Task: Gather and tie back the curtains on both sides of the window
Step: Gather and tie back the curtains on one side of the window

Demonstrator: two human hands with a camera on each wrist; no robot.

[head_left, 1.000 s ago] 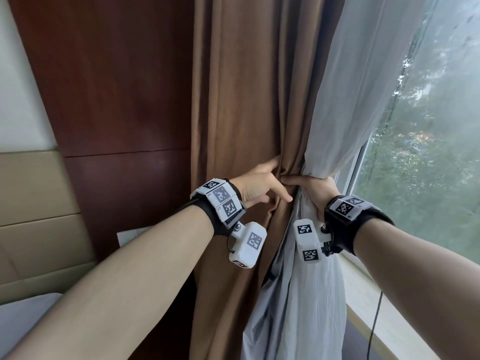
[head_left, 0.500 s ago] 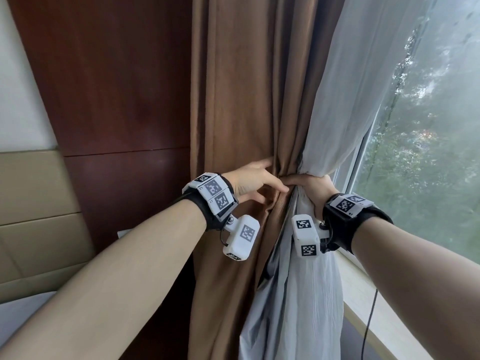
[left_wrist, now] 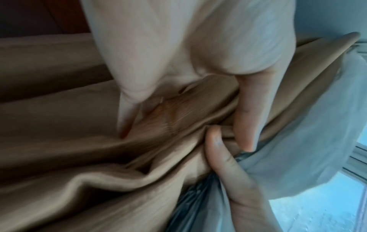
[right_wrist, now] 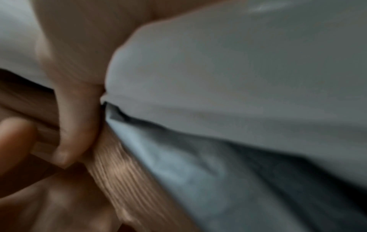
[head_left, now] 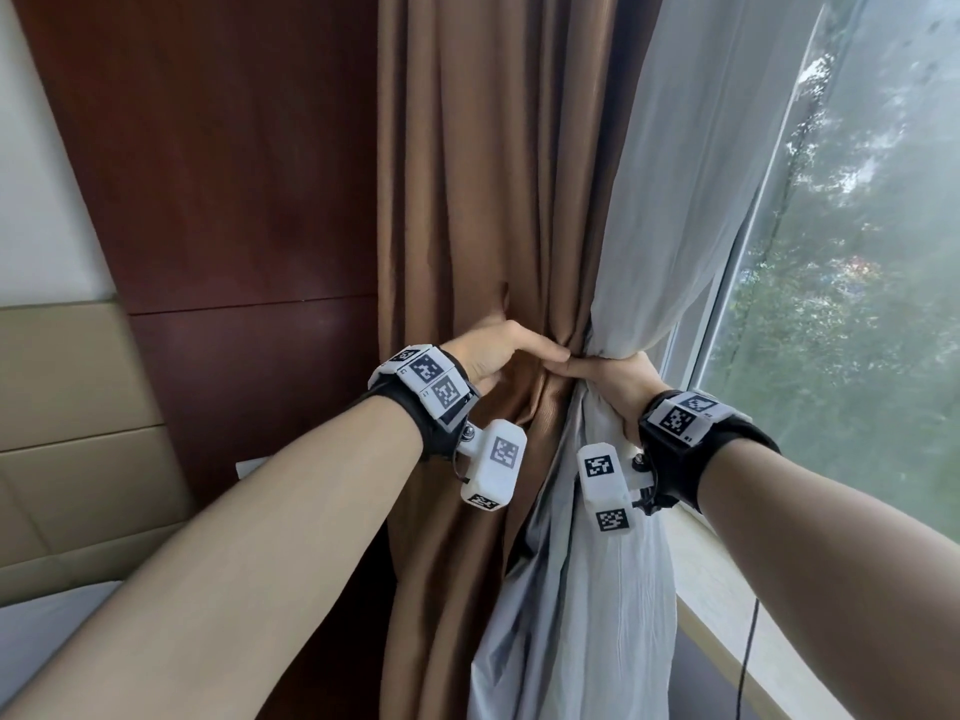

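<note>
Brown curtain (head_left: 483,200) bunched with grey sheer (head_left: 675,210); our left hand (head_left: 493,356) pinches brown folds, our right hand (head_left: 615,381) wraps round sheer, thumbs touching.

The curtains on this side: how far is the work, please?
Done: the brown curtain and the grey sheer curtain are gathered into one bunch. In hand: the left hand and right hand squeeze that bunch; a ribbed brown band lies at the right thumb, not visibly fastened. Left: fastening it; the other side is out of view.
</note>
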